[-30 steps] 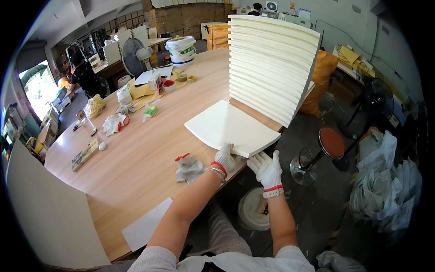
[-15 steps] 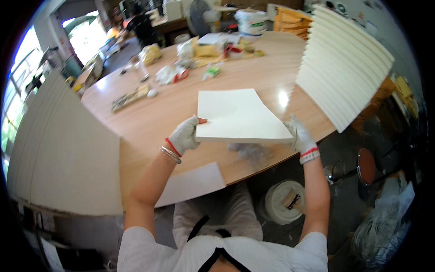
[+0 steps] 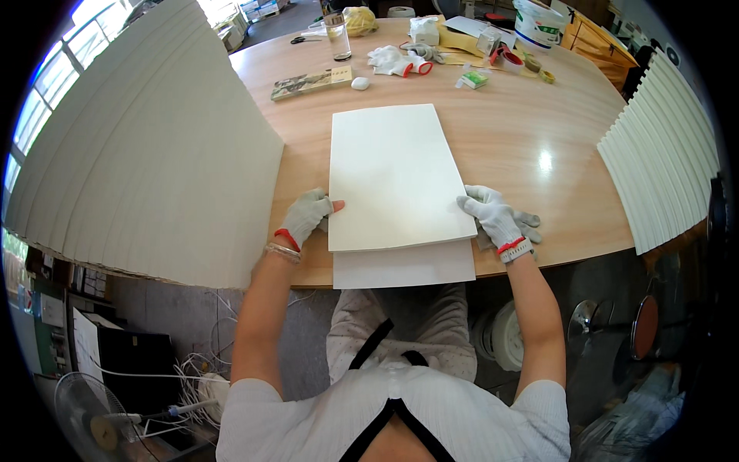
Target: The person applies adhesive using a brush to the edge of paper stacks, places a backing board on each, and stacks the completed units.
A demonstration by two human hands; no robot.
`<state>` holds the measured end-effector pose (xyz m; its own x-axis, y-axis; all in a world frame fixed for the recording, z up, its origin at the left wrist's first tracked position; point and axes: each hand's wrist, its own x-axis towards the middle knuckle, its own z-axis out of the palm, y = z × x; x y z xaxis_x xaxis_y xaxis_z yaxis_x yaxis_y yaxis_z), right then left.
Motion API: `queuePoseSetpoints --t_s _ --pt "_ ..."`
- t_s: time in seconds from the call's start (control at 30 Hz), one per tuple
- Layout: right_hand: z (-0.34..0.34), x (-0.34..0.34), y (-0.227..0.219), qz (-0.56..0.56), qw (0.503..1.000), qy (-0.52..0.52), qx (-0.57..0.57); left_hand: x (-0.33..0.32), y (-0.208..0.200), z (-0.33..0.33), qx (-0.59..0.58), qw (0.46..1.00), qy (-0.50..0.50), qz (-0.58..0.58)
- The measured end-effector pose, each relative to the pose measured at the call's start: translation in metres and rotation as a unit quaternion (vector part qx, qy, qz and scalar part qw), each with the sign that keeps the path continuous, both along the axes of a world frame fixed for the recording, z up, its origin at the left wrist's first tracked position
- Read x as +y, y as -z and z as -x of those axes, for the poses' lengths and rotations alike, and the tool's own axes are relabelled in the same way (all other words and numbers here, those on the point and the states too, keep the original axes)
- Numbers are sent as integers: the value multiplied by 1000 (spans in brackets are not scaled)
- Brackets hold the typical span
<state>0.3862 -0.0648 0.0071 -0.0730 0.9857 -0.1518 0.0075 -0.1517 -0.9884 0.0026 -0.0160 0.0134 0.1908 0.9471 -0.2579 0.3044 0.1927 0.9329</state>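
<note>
A thick white rectangular board or paper pad (image 3: 396,177) is low over the wooden table in front of me, overlapping a white sheet (image 3: 404,266) at the table's front edge. My left hand (image 3: 308,214), in a white fingerless-looking work glove with a red cuff, grips its left edge, the bare thumb on top. On the opposite edge my right hand (image 3: 493,214), gloved alike, closes with its thumb above the board. Beside and partly beneath that hand lies something grey, like a glove (image 3: 529,223). Whether the board rests fully on the table cannot be made out.
A tall stack of white boards (image 3: 169,154) stands at the left, another ridged stack (image 3: 662,154) at the right. Farther back are a long box (image 3: 312,82), a glass (image 3: 337,37), white gloves (image 3: 392,60), tape rolls (image 3: 509,60) and a white bucket (image 3: 537,23).
The board has come down from a raised, tilted hold to lie flatter over the white sheet. My view has shifted, bringing the left stack closer. Both hands keep their grip.
</note>
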Motion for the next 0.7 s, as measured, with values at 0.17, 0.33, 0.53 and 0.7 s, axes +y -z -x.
queuePoseSetpoints --t_s 0.17,0.33,0.53,0.7 --pt "1 -6 -2 6 998 11 -55 -5 -8 -6 62 998 -10 -10" --pt "0 -7 -1 -1 1000 9 -29 -7 -12 -11 84 996 -19 0" --pt "3 -8 -1 -16 1000 2 -27 -14 -23 -14 134 990 -21 -37" --pt "6 -9 -7 -18 998 -16 -52 -24 -24 -15 235 968 -39 -83"
